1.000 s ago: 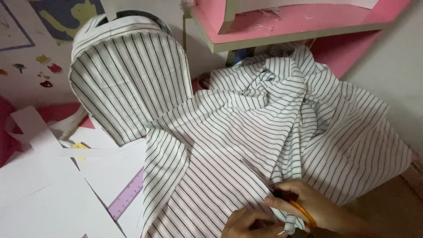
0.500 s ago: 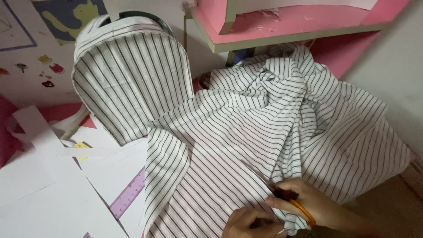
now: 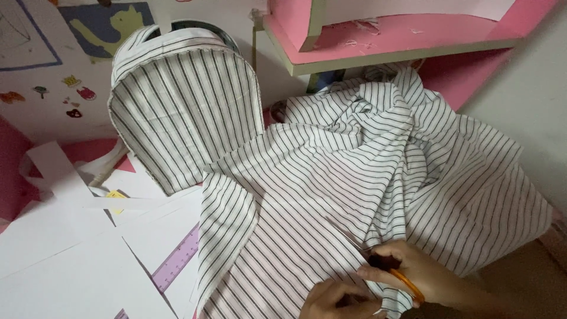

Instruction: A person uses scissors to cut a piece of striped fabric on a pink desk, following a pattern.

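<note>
Your right hand [image 3: 413,277] grips orange-handled scissors [image 3: 378,260] cutting the black-and-white striped cotton fabric [image 3: 366,177]; your left hand [image 3: 336,298], beside the scissors, pinches the fabric's edge.

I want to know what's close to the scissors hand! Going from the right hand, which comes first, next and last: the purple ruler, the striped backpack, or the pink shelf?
From the right hand, in the head view:
1. Purple ruler, to the left among white papers.
2. Striped backpack, up and left.
3. Pink shelf, at the top.
</note>
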